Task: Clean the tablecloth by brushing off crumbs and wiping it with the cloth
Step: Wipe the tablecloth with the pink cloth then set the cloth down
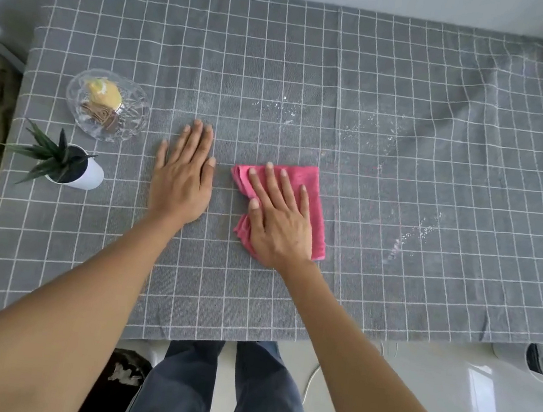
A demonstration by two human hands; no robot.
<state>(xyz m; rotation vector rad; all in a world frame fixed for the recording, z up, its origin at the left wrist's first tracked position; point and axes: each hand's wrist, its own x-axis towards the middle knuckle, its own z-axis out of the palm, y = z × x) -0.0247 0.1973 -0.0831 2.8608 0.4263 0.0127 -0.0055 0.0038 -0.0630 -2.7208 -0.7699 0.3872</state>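
A grey tablecloth (317, 56) with a white grid covers the table. A folded pink cloth (314, 194) lies on it near the middle. My right hand (278, 220) presses flat on the pink cloth with fingers spread. My left hand (182, 176) lies flat on the tablecloth just left of the cloth, fingers together, holding nothing. White crumbs (278, 106) are scattered beyond the hands, more crumbs (368, 132) further right, and a streak of crumbs (411, 236) lies to the right of the cloth.
A glass dish (137, 112) with a yellow pastry stands at the left. Near it a small potted plant (71, 165) in a white pot stands by the left edge. The tablecloth is wrinkled at the right. My legs and the floor show below the front edge.
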